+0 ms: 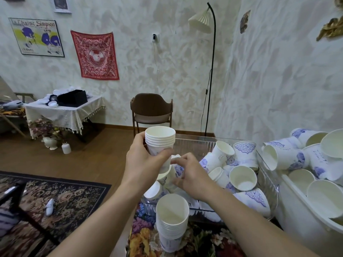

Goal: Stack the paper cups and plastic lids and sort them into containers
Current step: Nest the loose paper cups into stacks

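My left hand (143,162) holds a short stack of white paper cups (160,140) upright above a clear plastic bin (193,143). Loose white cups with blue patterns (241,175) lie jumbled in that bin. My right hand (191,175) reaches into the bin, its fingers closed around a loose cup (176,170) just below the held stack. A taller stack of nested cups (171,223) stands on the flowered cloth in front of the bin.
A white tub (304,225) at the right holds more loose cups. Across the room a small cloth-covered table (63,112) carries a black box and plastic lids. A brown chair (151,112) and a floor lamp (209,71) stand by the wall.
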